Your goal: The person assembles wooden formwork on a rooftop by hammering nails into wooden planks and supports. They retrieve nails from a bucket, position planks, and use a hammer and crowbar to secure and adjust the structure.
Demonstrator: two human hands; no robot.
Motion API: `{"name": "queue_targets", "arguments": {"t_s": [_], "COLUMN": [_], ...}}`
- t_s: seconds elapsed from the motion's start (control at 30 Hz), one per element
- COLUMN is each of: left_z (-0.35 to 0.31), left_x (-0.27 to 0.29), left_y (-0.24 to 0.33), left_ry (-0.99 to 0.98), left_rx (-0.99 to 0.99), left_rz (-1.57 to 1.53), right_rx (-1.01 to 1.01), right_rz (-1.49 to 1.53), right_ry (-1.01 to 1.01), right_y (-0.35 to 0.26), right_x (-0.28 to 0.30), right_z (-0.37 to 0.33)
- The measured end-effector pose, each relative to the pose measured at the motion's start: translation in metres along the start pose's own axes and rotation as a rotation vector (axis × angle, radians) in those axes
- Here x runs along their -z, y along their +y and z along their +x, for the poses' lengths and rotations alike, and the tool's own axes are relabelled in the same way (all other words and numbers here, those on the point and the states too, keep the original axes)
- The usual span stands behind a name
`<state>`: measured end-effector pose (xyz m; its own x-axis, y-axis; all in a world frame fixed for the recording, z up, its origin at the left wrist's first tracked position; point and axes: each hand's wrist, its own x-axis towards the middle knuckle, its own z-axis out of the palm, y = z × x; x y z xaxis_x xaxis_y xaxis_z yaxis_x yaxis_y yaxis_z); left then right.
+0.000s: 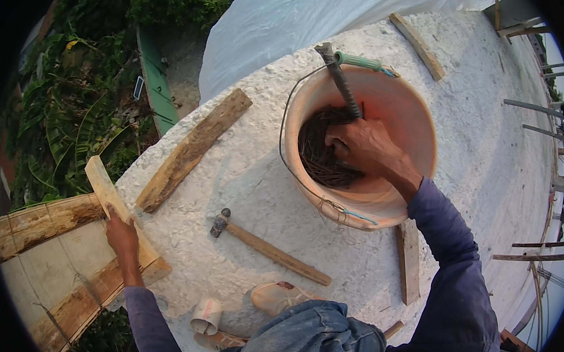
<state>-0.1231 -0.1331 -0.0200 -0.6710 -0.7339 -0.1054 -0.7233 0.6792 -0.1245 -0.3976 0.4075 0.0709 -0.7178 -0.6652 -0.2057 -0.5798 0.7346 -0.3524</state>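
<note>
My right hand [365, 146] is down inside an orange-pink bucket [425, 128], its fingers curled at a heap of dark nails [322, 151]. What those fingers hold, if anything, is hidden. A dark ribbed bar [341, 85] leans out of the bucket beside this hand. Off to the left, my left hand [123, 240] grips a short wooden batten [105, 181], which lies across the end of a board panel with wooden edges [46, 222]. A hammer [267, 251] with a wooden handle rests on the rough pale surface between my hands.
Loose wood pieces lie on the concrete: one at left [193, 149], one at far right [417, 46], one below the bucket [409, 265]. A white cup [206, 316] lies by my shoes [280, 297]. Plastic sheeting [285, 24] and a drop to plants [78, 117] border the slab.
</note>
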Motion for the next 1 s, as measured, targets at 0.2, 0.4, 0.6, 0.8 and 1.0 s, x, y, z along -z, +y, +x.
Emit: {"name": "queue_targets", "arguments": {"t_s": [0.2, 0.4, 0.6, 0.8, 1.0], "left_z": [0.002, 0.001, -0.002, 0.001, -0.024], "left_x": [-0.001, -0.002, -0.001, -0.005, 0.009], "left_y": [0.0, -0.003, 0.001, -0.001, 0.013], "left_ry": [-0.008, 0.008, 0.002, -0.016, 0.073], "left_rx": [-0.002, -0.018, -0.004, 0.005, -0.099], "left_rz": [-0.001, -0.037, -0.041, -0.046, -0.062], "right_rx": [0.13, 0.018, -0.041, -0.107, -0.213], "right_rz": [-0.166, -0.166, -0.12, -0.063, 0.231], "right_ry": [-0.164, -0.201, -0.093, -0.06, -0.036], "right_y": [-0.005, -0.011, -0.013, -0.019, -0.025], "right_x": [-0.022, -0.023, -0.033, -0.033, -0.003], "right_z": [0.003, 0.005, 0.004, 0.003, -0.007]}}
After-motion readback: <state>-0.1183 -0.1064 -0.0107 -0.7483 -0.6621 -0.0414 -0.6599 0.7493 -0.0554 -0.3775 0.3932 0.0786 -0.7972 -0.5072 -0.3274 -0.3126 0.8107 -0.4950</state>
